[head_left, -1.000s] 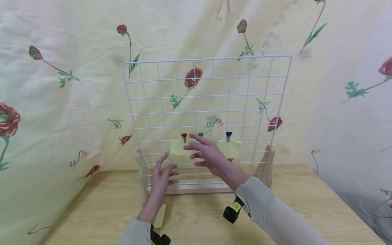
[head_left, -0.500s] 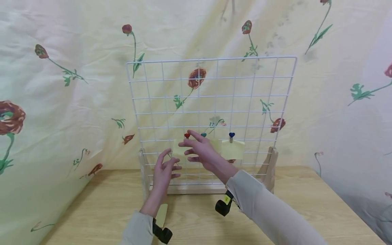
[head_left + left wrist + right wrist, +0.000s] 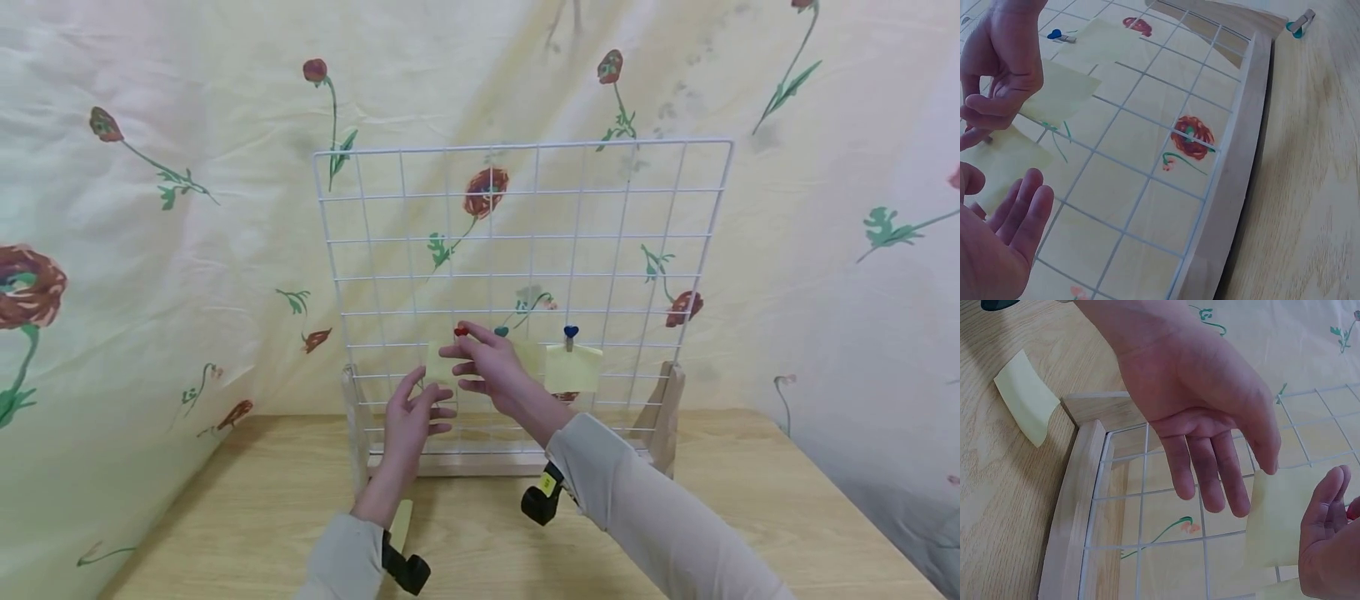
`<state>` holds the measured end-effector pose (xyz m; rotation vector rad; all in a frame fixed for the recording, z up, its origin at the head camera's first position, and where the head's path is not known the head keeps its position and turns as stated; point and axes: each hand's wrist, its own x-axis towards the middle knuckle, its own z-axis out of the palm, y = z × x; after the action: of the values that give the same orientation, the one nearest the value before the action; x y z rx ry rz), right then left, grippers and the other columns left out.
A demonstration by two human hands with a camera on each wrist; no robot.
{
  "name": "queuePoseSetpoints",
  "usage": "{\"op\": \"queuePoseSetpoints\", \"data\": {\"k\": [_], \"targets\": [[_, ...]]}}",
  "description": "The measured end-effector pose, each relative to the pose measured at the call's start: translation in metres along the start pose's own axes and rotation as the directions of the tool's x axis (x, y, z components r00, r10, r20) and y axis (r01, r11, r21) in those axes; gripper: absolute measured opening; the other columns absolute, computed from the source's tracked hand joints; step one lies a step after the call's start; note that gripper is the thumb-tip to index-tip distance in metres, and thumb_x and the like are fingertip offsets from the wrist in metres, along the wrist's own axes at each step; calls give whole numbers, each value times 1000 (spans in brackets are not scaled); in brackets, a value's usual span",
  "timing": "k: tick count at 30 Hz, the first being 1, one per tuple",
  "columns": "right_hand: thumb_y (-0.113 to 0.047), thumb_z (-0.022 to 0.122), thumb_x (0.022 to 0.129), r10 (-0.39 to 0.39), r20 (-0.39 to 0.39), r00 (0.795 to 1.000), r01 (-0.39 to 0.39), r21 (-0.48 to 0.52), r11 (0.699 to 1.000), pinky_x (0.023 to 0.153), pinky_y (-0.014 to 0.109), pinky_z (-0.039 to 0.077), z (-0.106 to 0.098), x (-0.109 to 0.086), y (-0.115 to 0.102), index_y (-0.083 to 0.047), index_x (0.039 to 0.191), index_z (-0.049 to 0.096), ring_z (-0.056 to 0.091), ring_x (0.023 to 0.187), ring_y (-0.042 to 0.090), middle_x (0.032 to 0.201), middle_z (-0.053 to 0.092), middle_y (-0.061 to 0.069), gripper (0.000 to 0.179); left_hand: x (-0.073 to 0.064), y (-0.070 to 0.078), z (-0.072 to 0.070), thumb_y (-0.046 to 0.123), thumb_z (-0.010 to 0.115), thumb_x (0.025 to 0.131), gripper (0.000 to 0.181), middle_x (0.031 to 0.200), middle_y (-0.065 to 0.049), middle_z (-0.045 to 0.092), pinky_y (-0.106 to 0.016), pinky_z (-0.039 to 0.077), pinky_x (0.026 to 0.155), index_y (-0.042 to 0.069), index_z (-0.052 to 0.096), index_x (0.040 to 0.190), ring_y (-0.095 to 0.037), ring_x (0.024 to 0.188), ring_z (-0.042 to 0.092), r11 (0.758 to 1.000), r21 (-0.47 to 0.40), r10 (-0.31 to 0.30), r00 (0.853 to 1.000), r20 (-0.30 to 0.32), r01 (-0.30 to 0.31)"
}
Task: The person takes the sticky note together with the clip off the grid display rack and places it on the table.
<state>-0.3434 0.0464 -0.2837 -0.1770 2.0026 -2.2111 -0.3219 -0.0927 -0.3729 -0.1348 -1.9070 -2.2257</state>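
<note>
Three pale yellow notes hang in a row on a white wire grid point(image 3: 525, 250). My right hand point(image 3: 491, 367) is at the left note point(image 3: 440, 360), its thumb and forefinger pinching the red heart clothespin point(image 3: 461, 331) at the top; the red head shows between the fingers point(image 3: 1325, 494) in the right wrist view. My left hand point(image 3: 411, 417) is beside the same note, fingers loosely extended and thumb touching the note's edge in the right wrist view. A middle note point(image 3: 1063, 94) is partly hidden behind my right hand. The right note point(image 3: 573, 367) hangs from a blue heart clothespin point(image 3: 571, 332).
A teal heart clothespin point(image 3: 501, 331) is on the grid above the middle note. Wooden feet point(image 3: 663, 417) hold the grid on the wooden table point(image 3: 720, 500). A loose yellow note point(image 3: 1027, 399) lies before it. Another teal clothespin point(image 3: 1299, 24) lies on the table.
My right hand has moved left onto the red clothespin. The left hand has shifted slightly right against the note's edge. The head view has turned slightly left.
</note>
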Motion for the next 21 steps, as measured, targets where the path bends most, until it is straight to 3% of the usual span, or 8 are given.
{"op": "queuePoseSetpoints", "data": {"k": [4,12,21], "targets": [[-22,51,100,4,-36,999,-3,29,1000,60,20,52,2,1,0,-23,141,49,57,67,13,108,70,7,41,3,0,3,25,51,100,48,115,-21,66,-33,60,70,12,38,145,-21,79,70,1000,-14,-20,1000,-3,20],[-24,52,100,4,-78,997,-1,44,999,61,20,50,3,2,2,-21,134,57,55,68,13,107,71,6,34,5,4,8,22,49,100,29,109,-13,69,-33,60,71,12,55,127,-19,79,70,999,-28,-38,999,-17,37],[-26,52,100,22,-91,996,-17,58,998,62,21,49,3,3,2,-22,133,59,54,68,13,105,71,4,33,4,6,8,22,49,101,43,110,-17,69,-30,60,70,6,44,140,-15,75,69,997,-49,-55,998,-30,53]]}}
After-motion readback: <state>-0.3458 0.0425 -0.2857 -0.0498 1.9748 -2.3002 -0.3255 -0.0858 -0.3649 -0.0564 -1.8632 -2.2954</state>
